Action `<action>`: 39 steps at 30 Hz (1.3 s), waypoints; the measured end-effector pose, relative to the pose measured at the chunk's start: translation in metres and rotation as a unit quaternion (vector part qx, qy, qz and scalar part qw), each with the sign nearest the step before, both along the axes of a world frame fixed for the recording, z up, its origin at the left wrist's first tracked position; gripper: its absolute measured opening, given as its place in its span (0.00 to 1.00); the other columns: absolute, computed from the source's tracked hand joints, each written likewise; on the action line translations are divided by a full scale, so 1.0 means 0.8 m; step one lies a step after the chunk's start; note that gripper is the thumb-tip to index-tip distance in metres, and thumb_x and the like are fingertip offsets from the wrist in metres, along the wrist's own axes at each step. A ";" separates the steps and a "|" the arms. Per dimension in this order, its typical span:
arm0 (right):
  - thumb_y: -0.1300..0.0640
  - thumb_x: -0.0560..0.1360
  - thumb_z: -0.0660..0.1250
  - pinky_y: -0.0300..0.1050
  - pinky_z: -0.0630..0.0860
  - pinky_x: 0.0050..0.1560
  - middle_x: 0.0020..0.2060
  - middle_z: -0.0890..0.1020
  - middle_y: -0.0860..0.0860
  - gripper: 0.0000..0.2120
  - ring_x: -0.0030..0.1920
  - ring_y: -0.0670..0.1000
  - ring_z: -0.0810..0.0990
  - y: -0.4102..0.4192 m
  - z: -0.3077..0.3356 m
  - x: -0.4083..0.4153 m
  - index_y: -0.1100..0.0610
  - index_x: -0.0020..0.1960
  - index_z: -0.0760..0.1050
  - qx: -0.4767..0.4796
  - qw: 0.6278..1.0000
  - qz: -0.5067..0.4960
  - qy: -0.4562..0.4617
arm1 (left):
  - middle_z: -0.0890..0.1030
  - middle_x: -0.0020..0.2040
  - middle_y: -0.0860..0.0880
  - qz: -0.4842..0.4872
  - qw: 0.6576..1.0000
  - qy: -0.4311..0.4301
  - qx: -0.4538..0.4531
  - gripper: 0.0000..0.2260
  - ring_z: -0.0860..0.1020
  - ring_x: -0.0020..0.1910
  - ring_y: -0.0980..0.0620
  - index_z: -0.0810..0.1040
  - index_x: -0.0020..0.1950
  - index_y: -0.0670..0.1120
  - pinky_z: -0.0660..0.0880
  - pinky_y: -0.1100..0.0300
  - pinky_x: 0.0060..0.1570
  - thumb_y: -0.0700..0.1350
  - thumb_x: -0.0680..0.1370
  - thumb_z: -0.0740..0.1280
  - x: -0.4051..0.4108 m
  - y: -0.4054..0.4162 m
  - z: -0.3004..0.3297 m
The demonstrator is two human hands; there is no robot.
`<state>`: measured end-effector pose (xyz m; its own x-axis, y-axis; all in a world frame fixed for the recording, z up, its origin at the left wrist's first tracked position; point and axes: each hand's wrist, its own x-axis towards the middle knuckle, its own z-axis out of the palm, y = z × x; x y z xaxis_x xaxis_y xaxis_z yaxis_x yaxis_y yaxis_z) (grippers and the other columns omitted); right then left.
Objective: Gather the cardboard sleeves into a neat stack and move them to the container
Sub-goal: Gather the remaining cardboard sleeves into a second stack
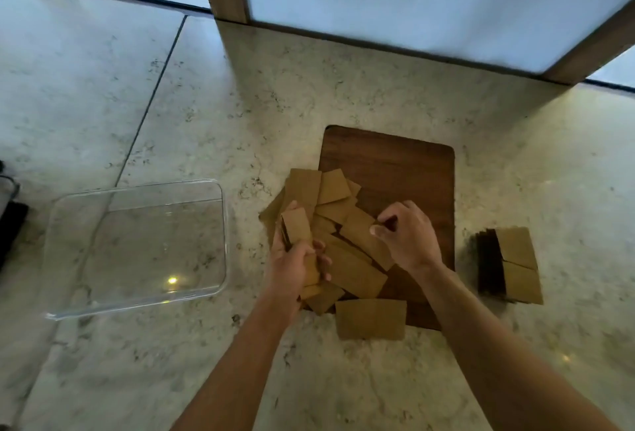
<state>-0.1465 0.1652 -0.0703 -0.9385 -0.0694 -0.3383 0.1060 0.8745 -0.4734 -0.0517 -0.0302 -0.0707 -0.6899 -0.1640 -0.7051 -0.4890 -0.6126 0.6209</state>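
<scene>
Nearest the camera: one loose cardboard sleeve (371, 319) lies flat, half off the near edge of the wooden cutting board (412, 169), long axis left-right. Left hand (292, 264) grips a small gathered bundle of sleeves (297, 229) held on edge, long axis running away from the body. Right hand (405, 236), fingers curled, pinches the edge of a sleeve in the scattered pile (347, 259), which lies between the two hands, mostly on the board's left half. Judgement: the pile is just right of the bundle, so the right hand feeds leftward. Clear plastic container (137, 245), left of the left hand, holds nothing visible. A finished-looking sleeve stack (515, 262) sits right of the board. Marble countertop (309, 87) beyond.
</scene>
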 end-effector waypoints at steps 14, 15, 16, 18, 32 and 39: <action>0.55 0.76 0.75 0.40 0.83 0.43 0.40 0.87 0.44 0.05 0.44 0.44 0.86 -0.107 0.024 0.024 0.44 0.45 0.82 -0.298 0.935 -0.187 -0.051 | 0.88 0.41 0.54 0.002 0.985 -0.051 -0.166 0.12 0.86 0.48 0.50 0.84 0.47 0.59 0.84 0.51 0.45 0.40 0.76 0.73 -0.016 -0.035 0.008; 0.54 0.77 0.74 0.42 0.83 0.46 0.42 0.87 0.44 0.06 0.45 0.44 0.86 -0.106 0.024 0.016 0.44 0.45 0.81 -0.292 0.937 -0.184 -0.052 | 0.89 0.42 0.53 0.002 0.987 -0.059 -0.148 0.12 0.86 0.50 0.45 0.85 0.45 0.59 0.84 0.43 0.51 0.39 0.76 0.72 -0.013 -0.039 0.012; 0.54 0.77 0.74 0.43 0.84 0.47 0.44 0.87 0.44 0.06 0.46 0.44 0.86 -0.107 0.027 0.010 0.44 0.46 0.81 -0.288 0.938 -0.186 -0.054 | 0.89 0.44 0.51 0.001 0.990 -0.054 -0.133 0.10 0.86 0.52 0.43 0.85 0.47 0.58 0.83 0.39 0.56 0.42 0.77 0.72 -0.011 -0.045 0.012; 0.54 0.78 0.73 0.37 0.83 0.41 0.45 0.86 0.43 0.05 0.43 0.41 0.85 -0.099 0.031 0.005 0.44 0.49 0.81 -0.294 0.934 -0.200 -0.038 | 0.88 0.52 0.51 -0.019 0.990 -0.048 -0.128 0.07 0.84 0.57 0.45 0.84 0.56 0.57 0.80 0.39 0.62 0.55 0.79 0.73 -0.014 -0.043 0.020; 0.40 0.77 0.70 0.52 0.75 0.63 0.63 0.75 0.56 0.28 0.64 0.55 0.73 -0.221 0.009 -0.029 0.54 0.71 0.72 0.019 0.977 0.209 0.027 | 0.84 0.33 0.47 0.108 0.990 -0.055 -0.072 0.18 0.81 0.29 0.48 0.75 0.68 0.64 0.81 0.52 0.31 0.45 0.82 0.68 0.009 -0.052 -0.002; 0.47 0.81 0.68 0.42 0.79 0.44 0.48 0.87 0.51 0.15 0.43 0.46 0.84 -0.199 0.023 -0.057 0.55 0.62 0.82 -0.109 0.990 0.083 -0.040 | 0.80 0.33 0.50 0.194 0.976 -0.039 -0.090 0.13 0.77 0.29 0.52 0.76 0.68 0.62 0.79 0.54 0.28 0.55 0.83 0.68 -0.017 -0.041 0.001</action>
